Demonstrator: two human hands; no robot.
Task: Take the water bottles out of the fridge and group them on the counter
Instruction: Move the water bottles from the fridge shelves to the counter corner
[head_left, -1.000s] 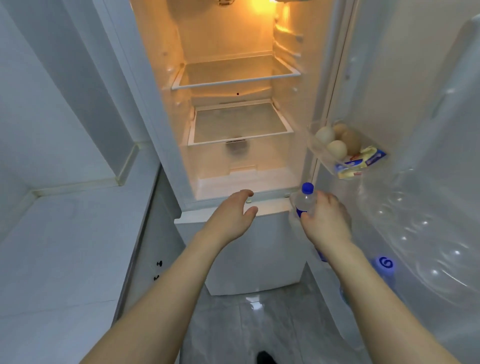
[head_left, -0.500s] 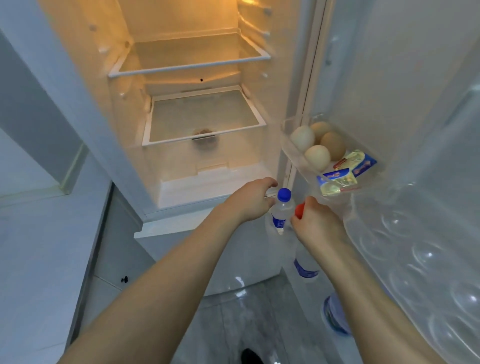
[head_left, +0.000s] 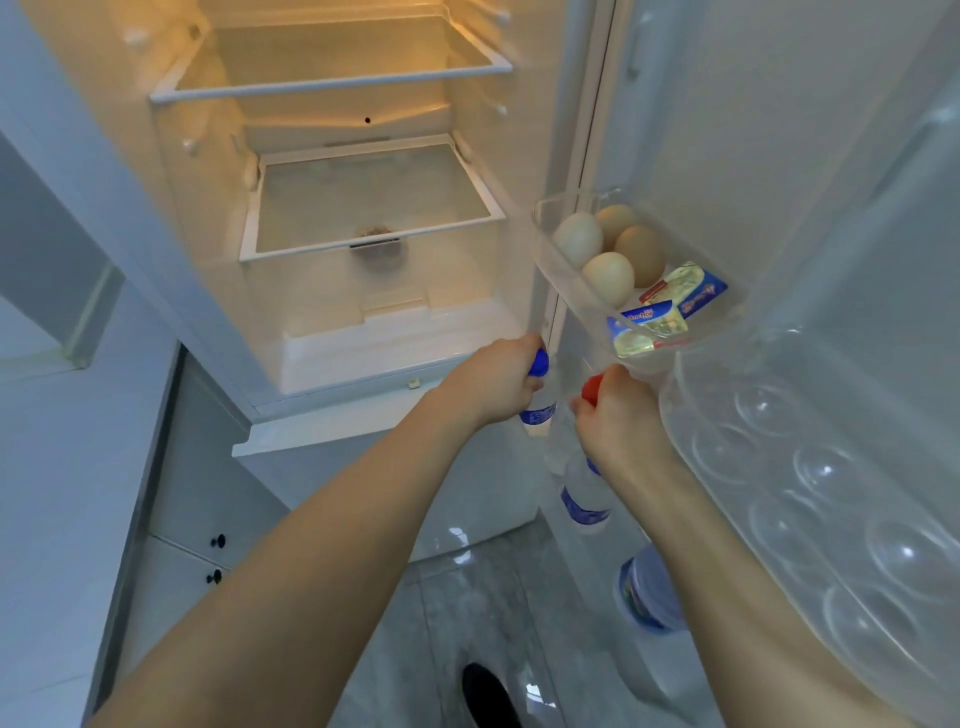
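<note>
My left hand (head_left: 493, 382) is closed around the neck of a clear water bottle with a blue cap (head_left: 538, 362), just below the fridge's open compartment. Next to it, my right hand (head_left: 621, 423) grips a bottle with a red cap (head_left: 591, 388) under the door's egg shelf. A clear bottle body with a blue label (head_left: 584, 501) shows beneath my right hand; I cannot tell whether it belongs to the red-capped bottle. Another labelled bottle (head_left: 649, 592) stands lower in the door. The white counter (head_left: 57, 493) lies to the left.
The open fridge (head_left: 363, 218) has bare glass shelves. A clear door shelf (head_left: 543, 236) holds several eggs (head_left: 608, 273) and butter packs (head_left: 654, 322). A clear egg tray (head_left: 831, 493) sits on the right. White cabinet doors (head_left: 208, 509) stand below the counter, above a grey tiled floor.
My left hand has moved right and closed on the blue-capped bottle. My right hand let that bottle go and took the red-capped one. The view has come closer to the door.
</note>
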